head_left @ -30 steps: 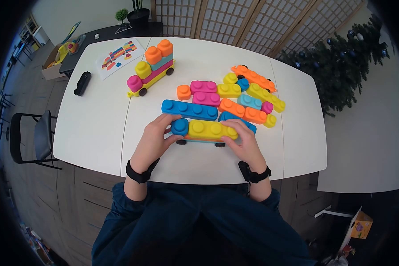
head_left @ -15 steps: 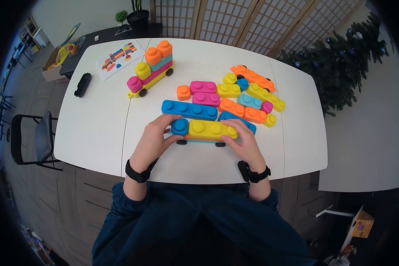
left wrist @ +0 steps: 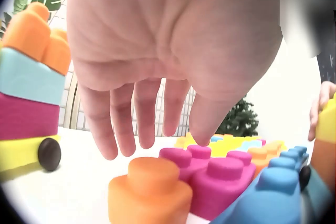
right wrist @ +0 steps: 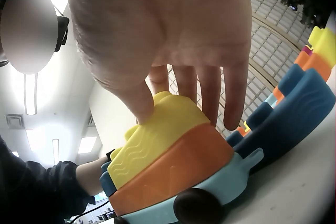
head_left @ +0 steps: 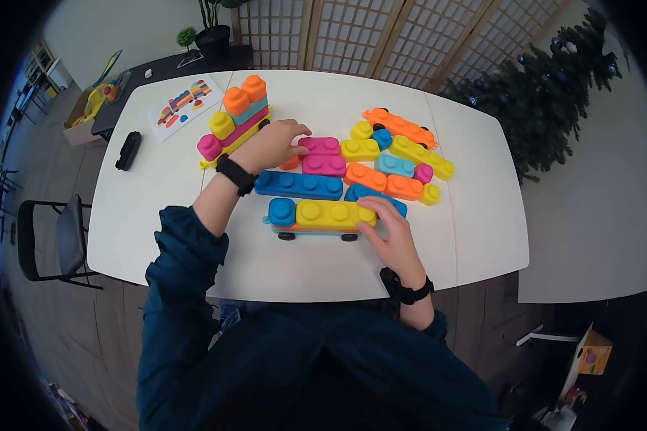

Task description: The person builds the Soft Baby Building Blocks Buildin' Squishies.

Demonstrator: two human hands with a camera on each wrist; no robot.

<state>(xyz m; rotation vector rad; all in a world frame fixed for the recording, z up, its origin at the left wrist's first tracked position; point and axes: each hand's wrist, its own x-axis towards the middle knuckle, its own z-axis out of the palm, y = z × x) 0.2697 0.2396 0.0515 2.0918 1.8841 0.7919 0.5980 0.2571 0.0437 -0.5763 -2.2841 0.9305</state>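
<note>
My left hand (head_left: 269, 146) reaches over the loose blocks with its fingers extended, holding nothing. Below its fingertips are a small orange block (left wrist: 149, 192) and two pink blocks (head_left: 323, 165). My right hand (head_left: 394, 241) has thumb and fingers on either side of a long yellow block (head_left: 327, 213), at its right end. That block and a small blue block (head_left: 282, 211) form the top of a wheeled car; an orange layer (right wrist: 173, 166) and a light blue wheeled base (right wrist: 228, 182) lie beneath.
A long blue block (head_left: 298, 185) lies just behind the car. Other loose blocks and an orange wheeled base (head_left: 402, 128) spread to the right. At the left stand a stacked car (head_left: 243, 129), a picture sheet (head_left: 187, 108) and a black object (head_left: 129, 151) on the white table (head_left: 158, 215).
My left hand has let go of the car's blue-block end and moved up and away over the orange and pink blocks. My right hand stays on the yellow block.
</note>
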